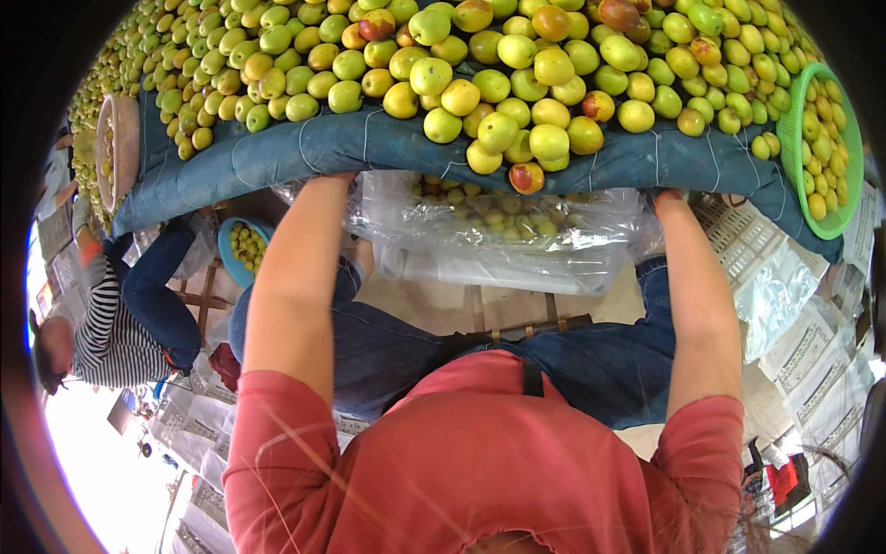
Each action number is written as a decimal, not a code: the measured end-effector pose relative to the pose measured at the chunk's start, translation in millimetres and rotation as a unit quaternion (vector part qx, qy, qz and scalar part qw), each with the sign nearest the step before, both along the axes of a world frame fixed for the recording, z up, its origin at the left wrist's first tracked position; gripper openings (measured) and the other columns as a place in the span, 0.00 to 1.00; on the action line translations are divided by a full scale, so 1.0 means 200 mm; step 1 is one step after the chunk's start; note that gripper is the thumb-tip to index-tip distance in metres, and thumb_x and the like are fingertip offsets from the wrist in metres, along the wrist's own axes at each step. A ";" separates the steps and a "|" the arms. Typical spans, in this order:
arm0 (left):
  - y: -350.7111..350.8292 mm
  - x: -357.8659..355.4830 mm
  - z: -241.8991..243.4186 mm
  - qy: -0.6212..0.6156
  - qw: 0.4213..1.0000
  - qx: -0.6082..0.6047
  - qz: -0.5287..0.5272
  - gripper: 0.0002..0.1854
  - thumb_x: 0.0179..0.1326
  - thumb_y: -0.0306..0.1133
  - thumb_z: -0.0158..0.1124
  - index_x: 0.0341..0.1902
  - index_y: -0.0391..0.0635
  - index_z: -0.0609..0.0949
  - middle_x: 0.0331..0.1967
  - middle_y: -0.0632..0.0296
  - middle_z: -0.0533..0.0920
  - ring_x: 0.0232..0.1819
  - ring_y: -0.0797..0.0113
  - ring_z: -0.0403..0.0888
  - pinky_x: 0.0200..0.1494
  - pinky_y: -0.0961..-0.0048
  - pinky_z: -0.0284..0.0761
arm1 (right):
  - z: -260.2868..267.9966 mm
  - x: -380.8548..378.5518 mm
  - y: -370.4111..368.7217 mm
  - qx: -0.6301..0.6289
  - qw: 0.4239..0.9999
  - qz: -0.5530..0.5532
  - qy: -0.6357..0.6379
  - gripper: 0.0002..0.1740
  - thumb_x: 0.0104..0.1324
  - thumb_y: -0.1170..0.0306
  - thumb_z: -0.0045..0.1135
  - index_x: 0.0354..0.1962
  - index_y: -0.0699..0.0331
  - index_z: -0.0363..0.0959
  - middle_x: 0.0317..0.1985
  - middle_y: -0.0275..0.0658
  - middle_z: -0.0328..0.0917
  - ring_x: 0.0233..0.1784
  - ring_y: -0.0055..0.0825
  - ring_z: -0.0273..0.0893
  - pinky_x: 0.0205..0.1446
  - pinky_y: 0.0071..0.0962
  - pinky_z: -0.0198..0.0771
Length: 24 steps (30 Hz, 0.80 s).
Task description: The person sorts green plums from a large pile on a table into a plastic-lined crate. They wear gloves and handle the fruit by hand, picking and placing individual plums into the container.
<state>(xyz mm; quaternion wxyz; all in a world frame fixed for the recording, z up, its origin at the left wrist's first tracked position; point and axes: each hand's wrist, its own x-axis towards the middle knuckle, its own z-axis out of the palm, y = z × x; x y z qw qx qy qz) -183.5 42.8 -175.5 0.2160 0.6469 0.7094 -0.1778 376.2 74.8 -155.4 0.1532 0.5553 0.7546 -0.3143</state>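
A crate lined with clear plastic film [498, 256] holds green jujube-like fruits [509, 215] below the rolled blue cloth edge [408, 145] of a fruit-heaped table. My left hand [338, 180] is at the crate's left end, with only the wrist area showing; cloth and film hide the fingers. At the right end, my right hand [666, 197] is also mostly hidden by the cloth edge and film. Whether either hand grips the crate or the film cannot be told. Above lies a large heap of green and yellow fruits [498, 131], some of them reddish-brown.
A green basket of fruits [785, 131] stands at the right, a pink basket [124, 152] at the left. Lower left are a blue basin [232, 260] and a seated person in stripes [104, 346]. A slatted plastic crate [740, 232] is at the right.
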 end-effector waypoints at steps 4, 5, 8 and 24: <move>-0.30 -0.01 0.12 -0.086 0.960 -0.254 -0.081 0.32 0.63 0.57 0.58 0.65 0.52 0.76 0.53 0.52 0.83 0.54 0.53 0.80 0.65 0.64 0.64 | -0.02 0.07 -0.41 -0.242 0.966 -0.028 0.090 0.37 0.65 0.45 0.58 0.62 0.62 0.69 0.63 0.47 0.73 0.65 0.42 0.69 0.72 0.36 0.60; -0.42 0.02 0.15 -0.125 0.927 -0.324 -0.140 0.32 0.63 0.58 0.59 0.65 0.52 0.76 0.53 0.51 0.83 0.54 0.53 0.80 0.66 0.65 0.64 | -0.04 0.06 -0.54 -0.308 0.948 0.003 0.080 0.37 0.64 0.45 0.59 0.62 0.62 0.69 0.63 0.46 0.73 0.65 0.42 0.69 0.72 0.35 0.60; -0.62 0.11 0.17 -0.145 0.855 -0.490 -0.082 0.37 0.60 0.61 0.62 0.67 0.51 0.75 0.56 0.51 0.82 0.57 0.52 0.78 0.69 0.66 0.59 | -0.09 0.07 -0.72 -0.415 0.906 0.020 0.083 0.33 0.62 0.56 0.67 0.60 0.63 0.71 0.61 0.44 0.74 0.65 0.33 0.68 0.70 0.31 0.62; -0.49 -0.02 -0.02 -0.058 0.958 -0.253 -0.121 0.34 0.63 0.59 0.57 0.68 0.52 0.73 0.68 0.50 0.72 0.69 0.47 0.65 0.73 0.59 0.54 | -0.27 0.14 -0.60 -0.228 0.906 0.341 -0.102 0.51 0.55 0.31 0.55 0.62 0.64 0.70 0.65 0.52 0.69 0.70 0.46 0.65 0.73 0.34 0.59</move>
